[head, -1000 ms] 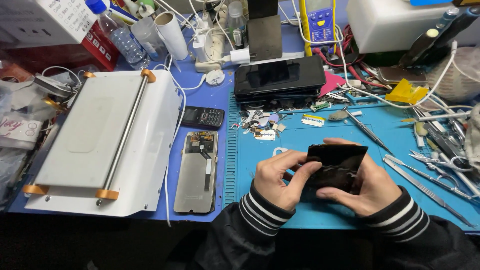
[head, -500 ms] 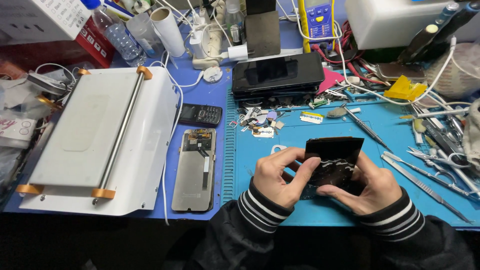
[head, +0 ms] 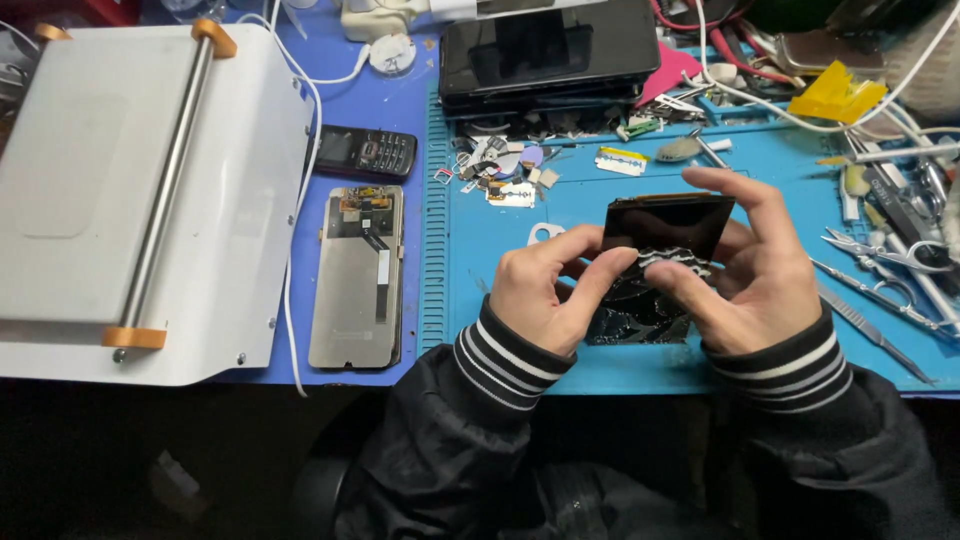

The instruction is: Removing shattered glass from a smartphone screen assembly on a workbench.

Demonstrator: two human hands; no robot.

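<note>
Both my hands hold a dark phone screen panel just above the blue work mat. My left hand grips its left edge, thumb pressed on a crumpled dark film layer lifting off its lower part. My right hand grips the right edge, index finger curled over the top corner. Both sleeves are black with striped cuffs.
A grey phone display back lies to the left, above it a small black keypad phone. A white laminating machine fills the left. A black device sits behind; small scraps, tweezers and scissors lie right.
The camera has moved closer and lower over the bench. My hands still hold the panel; the film at its lower part looks more lifted and crumpled.
</note>
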